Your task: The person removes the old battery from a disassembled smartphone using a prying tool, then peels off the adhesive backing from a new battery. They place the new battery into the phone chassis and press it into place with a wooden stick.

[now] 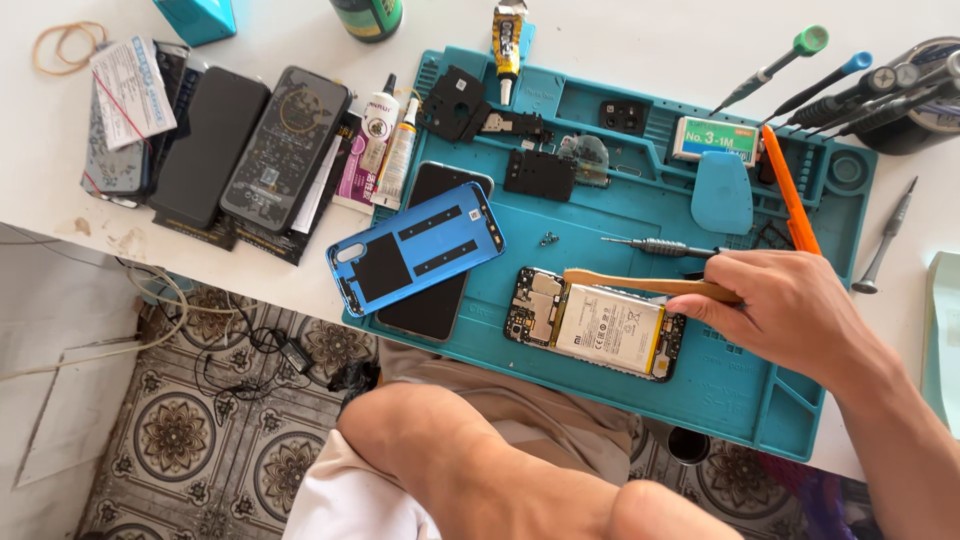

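The right hand (790,315) has its fingers clamped on a tan pry stick (640,284), held flat so its tip sits over the top edge of the open phone (595,325), which lies on the teal mat (720,200) at 6 o'clock. The blue back cover (415,247) rests aside at 9 o'clock, a screwdriver (655,246) lies just above the stick, and 2 loose screws (548,238) lie nearby. The left hand is out of view.
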